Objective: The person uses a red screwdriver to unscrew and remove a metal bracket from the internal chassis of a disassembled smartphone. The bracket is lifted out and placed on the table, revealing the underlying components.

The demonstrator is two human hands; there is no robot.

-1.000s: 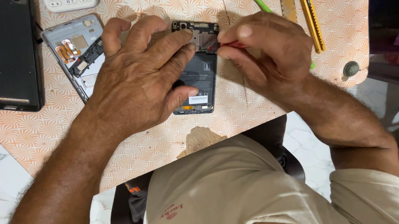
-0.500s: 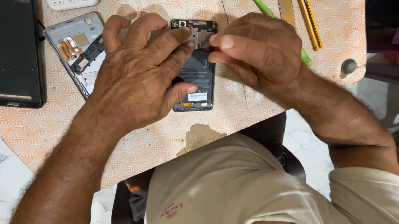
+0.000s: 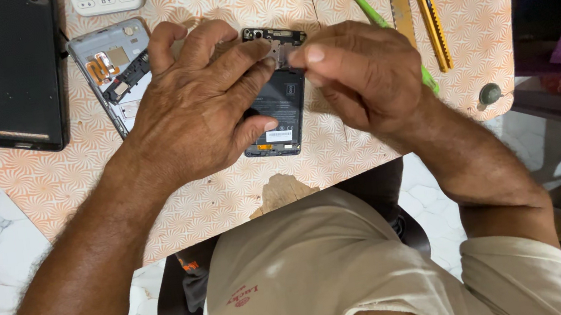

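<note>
your left hand (image 3: pixel 205 109) lies flat over the opened phone (image 3: pixel 280 103) in the middle of the desk (image 3: pixel 214 202), fingers spread and pressing it down, fingertips at its far end. the phone's long axis runs near to far, its exposed board end pointing away from you. your right hand (image 3: pixel 364 78) sits just right of that far end, thumb and forefinger pinched shut; i cannot tell whether they hold anything. a grey back cover (image 3: pixel 111 68) lies left, a green toothbrush (image 3: pixel 378 18) and yellow cutter (image 3: pixel 431 15) right.
</note>
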